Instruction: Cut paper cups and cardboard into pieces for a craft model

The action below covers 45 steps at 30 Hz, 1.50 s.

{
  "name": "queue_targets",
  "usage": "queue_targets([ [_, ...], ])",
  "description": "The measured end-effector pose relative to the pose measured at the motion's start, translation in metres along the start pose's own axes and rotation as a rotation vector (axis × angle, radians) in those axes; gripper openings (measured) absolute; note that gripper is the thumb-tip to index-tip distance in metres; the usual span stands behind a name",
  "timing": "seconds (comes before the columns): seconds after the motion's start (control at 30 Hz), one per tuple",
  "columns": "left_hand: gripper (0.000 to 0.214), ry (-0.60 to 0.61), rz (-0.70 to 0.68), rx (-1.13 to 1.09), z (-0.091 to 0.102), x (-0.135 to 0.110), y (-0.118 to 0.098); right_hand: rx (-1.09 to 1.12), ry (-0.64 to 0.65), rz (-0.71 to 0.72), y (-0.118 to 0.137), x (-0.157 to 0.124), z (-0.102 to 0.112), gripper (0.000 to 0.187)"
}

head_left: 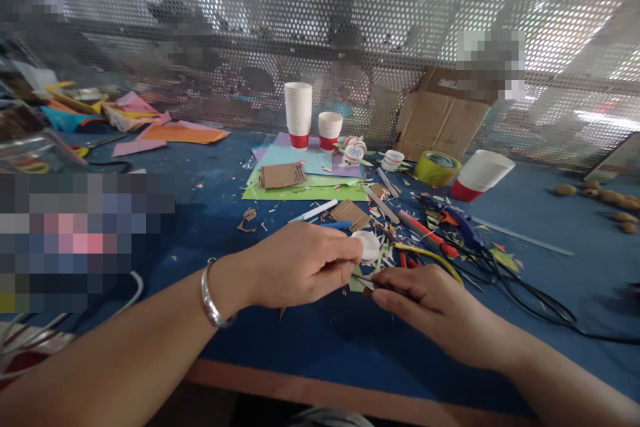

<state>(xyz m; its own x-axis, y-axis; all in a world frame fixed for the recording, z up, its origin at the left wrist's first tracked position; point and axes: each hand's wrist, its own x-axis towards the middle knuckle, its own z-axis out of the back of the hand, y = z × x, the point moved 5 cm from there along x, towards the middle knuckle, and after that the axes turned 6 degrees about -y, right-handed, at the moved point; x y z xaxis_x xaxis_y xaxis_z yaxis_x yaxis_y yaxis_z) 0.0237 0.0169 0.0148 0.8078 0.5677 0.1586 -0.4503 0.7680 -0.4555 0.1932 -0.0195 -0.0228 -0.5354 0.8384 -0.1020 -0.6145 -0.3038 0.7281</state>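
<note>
My left hand [300,263], with a silver bracelet at the wrist, is closed in a pinch. Whatever lies between its fingertips is mostly hidden. In my right hand [425,297] is a slim tool with a pointed metal tip [365,281]; its handle is covered by my fingers, and the tip reaches to the left fingertips. Just beyond them sits a small round white piece [369,245], like a cup bottom. Around the hands lie a blue pen [337,225], a white pen [315,211], a piece of corrugated cardboard [350,215] and paper scraps.
Stacked paper cups [299,113], a shorter stack [330,130] and a tilted stack [483,173] stand farther back. Yellow tape [437,169], a cardboard box [440,113] and a blue glue gun [467,230] with black cables [535,300] are right. Coloured paper [305,192] lies mid-table.
</note>
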Motion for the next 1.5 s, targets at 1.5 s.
queue_targets([
  [1.5,0.024,-0.206,0.477,-0.983,-0.035,0.009,0.012,0.278,-0.464,-0.052,-0.019,0.005,0.01,0.021],
])
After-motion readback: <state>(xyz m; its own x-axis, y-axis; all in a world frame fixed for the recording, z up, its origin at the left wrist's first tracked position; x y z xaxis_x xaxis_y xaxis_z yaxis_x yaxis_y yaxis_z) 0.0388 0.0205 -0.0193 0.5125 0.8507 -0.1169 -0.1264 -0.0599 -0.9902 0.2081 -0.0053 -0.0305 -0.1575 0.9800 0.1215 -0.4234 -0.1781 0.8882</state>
